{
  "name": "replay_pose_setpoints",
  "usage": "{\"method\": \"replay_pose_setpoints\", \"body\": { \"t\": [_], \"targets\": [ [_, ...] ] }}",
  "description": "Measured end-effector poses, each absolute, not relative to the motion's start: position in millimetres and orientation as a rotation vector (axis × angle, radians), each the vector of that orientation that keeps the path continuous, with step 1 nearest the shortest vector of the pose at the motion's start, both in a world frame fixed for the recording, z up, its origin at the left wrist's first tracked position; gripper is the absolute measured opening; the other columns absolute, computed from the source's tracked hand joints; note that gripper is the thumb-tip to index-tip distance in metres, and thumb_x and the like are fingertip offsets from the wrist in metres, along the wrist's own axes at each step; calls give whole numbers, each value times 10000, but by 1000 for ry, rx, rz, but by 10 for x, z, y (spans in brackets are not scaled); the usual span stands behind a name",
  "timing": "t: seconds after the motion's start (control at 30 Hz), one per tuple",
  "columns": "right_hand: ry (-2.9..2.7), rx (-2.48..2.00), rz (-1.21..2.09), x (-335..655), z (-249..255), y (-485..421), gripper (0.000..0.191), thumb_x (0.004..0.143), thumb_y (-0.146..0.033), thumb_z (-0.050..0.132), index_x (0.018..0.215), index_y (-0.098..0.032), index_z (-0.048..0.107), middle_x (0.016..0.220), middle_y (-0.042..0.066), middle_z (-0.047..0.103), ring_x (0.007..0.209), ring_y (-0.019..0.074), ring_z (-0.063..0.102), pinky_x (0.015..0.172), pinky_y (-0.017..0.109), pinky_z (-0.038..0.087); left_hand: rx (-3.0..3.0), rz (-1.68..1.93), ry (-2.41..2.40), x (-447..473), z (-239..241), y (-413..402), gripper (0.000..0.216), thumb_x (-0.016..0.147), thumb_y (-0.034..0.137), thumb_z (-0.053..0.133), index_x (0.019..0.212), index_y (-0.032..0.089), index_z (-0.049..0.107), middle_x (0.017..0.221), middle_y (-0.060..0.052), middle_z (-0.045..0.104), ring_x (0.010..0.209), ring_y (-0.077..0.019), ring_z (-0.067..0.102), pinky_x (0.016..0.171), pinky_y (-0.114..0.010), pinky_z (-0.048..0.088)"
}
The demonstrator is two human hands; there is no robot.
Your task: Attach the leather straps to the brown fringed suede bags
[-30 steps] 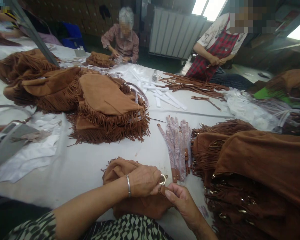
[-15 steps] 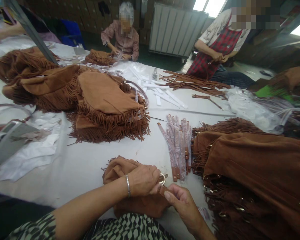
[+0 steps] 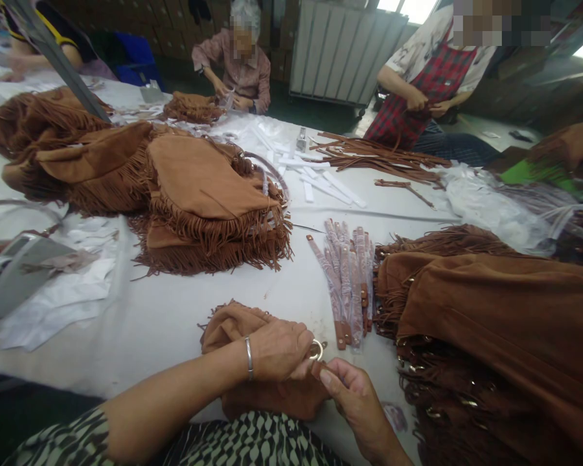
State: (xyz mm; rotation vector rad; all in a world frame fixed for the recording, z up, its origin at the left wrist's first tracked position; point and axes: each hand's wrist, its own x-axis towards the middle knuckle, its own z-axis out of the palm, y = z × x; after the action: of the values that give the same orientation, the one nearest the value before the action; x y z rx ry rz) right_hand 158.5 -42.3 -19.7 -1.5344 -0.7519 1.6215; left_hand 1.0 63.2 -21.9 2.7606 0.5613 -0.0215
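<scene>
A brown suede fringed bag (image 3: 233,327) lies on the white table (image 3: 160,323) right in front of me. My left hand (image 3: 279,349), with a silver bangle on the wrist, is closed on the bag's top edge next to a gold metal ring (image 3: 315,350). My right hand (image 3: 352,395) pinches the bag's brown tab just below that ring. A bundle of plastic-wrapped brown straps (image 3: 347,281) lies just beyond my hands.
A big pile of fringed bags (image 3: 490,323) fills the right side, another pile (image 3: 194,200) sits at centre left. White paper and a grey tray (image 3: 14,275) lie at the left. Loose straps (image 3: 374,158) and white strips lie farther off. Two people sit across the table.
My hands have stayed on the ring and tab with only slight finger shifts. The view has tilted a little. The people across the table moved their hands.
</scene>
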Motion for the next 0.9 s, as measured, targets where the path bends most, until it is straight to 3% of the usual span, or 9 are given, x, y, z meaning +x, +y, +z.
{"method": "replay_pose_setpoints", "body": {
  "t": [0.23,0.5,0.73,0.9],
  "targets": [
    [-424,-1486,1522,1386,-188,-473,346,686,-462,685,663,-152,533,590,-9,529,531,97,405,500,217,332,2778,-10,598,45,-237,632,227,864,357,411,873,140,476,792,-67,563,689,-224,562,594,-336,440],
    [-447,-1521,1537,1554,-210,-404,358,636,-453,718,631,-151,525,562,-14,537,508,95,416,492,213,305,2819,-60,444,51,-247,635,223,836,356,452,849,135,480,772,-64,571,635,-210,558,557,-331,442],
    [-794,-1566,1831,1871,-121,-230,433,572,-508,732,568,-143,500,492,-58,379,481,65,259,466,212,165,2768,-31,331,63,-257,562,242,830,382,478,857,141,483,798,-58,578,708,-206,556,666,-340,451],
    [-909,-1633,1719,1846,-47,-228,442,623,-543,669,562,-163,451,505,-57,354,506,79,269,486,219,190,2770,-19,507,77,-225,525,341,856,478,438,841,140,481,799,-68,567,736,-222,546,695,-371,434]
  ]
}}
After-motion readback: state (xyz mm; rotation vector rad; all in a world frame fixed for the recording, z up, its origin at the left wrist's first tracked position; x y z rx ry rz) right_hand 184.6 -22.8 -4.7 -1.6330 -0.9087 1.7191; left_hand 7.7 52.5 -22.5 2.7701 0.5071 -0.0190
